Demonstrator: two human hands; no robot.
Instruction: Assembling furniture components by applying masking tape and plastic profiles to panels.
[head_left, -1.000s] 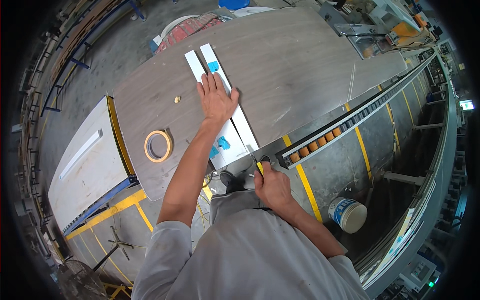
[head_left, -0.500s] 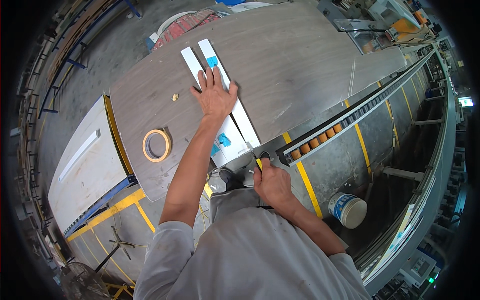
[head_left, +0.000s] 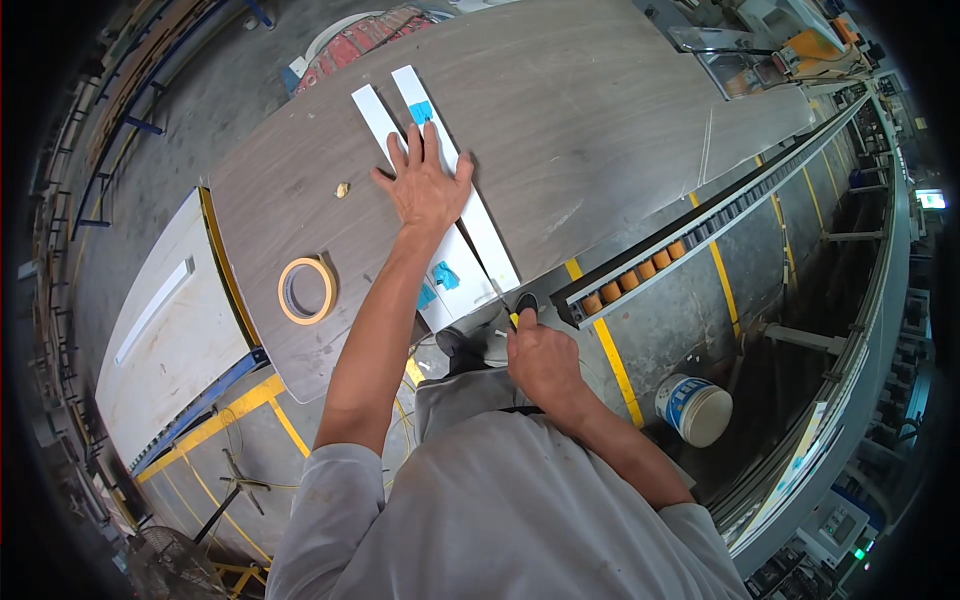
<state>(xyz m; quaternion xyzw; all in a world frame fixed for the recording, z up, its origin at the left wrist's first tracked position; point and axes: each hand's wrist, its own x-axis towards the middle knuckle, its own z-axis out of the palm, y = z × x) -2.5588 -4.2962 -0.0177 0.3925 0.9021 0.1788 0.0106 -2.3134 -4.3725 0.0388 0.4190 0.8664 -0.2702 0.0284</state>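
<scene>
My left hand lies flat with fingers spread across two long white strips on a brown wood-grain table. A piece of blue tape sticks to the right strip just beyond my fingertips. Nearer me, more blue tape is on the white pieces beside my left forearm. My right hand is closed round a knife with a yellow part on its handle. Its thin blade touches or hovers over the strips' near end; which one I cannot tell. My fingers hide most of the handle.
A roll of tan masking tape and a small yellowish lump lie left on the table. A roller conveyor runs along the right. A white bucket stands on the floor. A pale board is at left.
The view has shifted slightly. The knife's blade has moved a little up and left over the near end of the strips. My left hand keeps its place on them.
</scene>
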